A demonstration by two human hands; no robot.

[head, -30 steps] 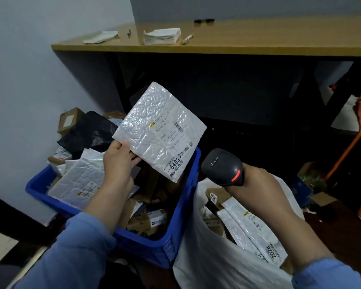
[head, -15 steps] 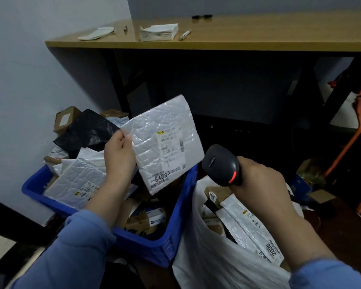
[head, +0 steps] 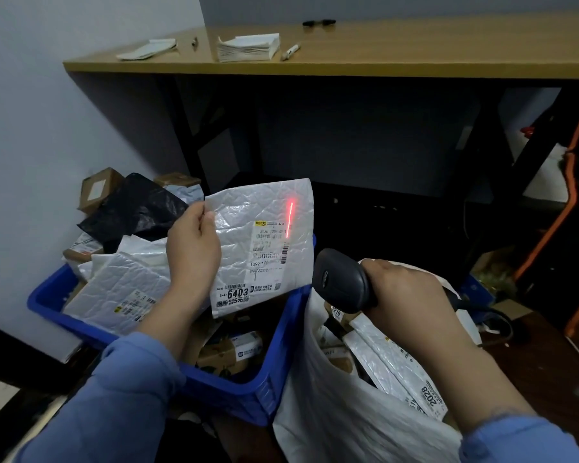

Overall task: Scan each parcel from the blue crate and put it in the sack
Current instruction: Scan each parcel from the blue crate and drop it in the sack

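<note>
parcel (head: 264,208) turned upright, scanner (head: 343,280) beam now on label (head: 268,259); reads 6403.

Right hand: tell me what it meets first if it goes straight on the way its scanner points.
Probably the white parcel held by the left hand: the right hand's scanner casts its red line there. Depth unclear.

Dim room — pale wall (head: 30,128) left, wooden tabletop (head: 415,48) on black frame, dark floor (head: 549,362).
</note>
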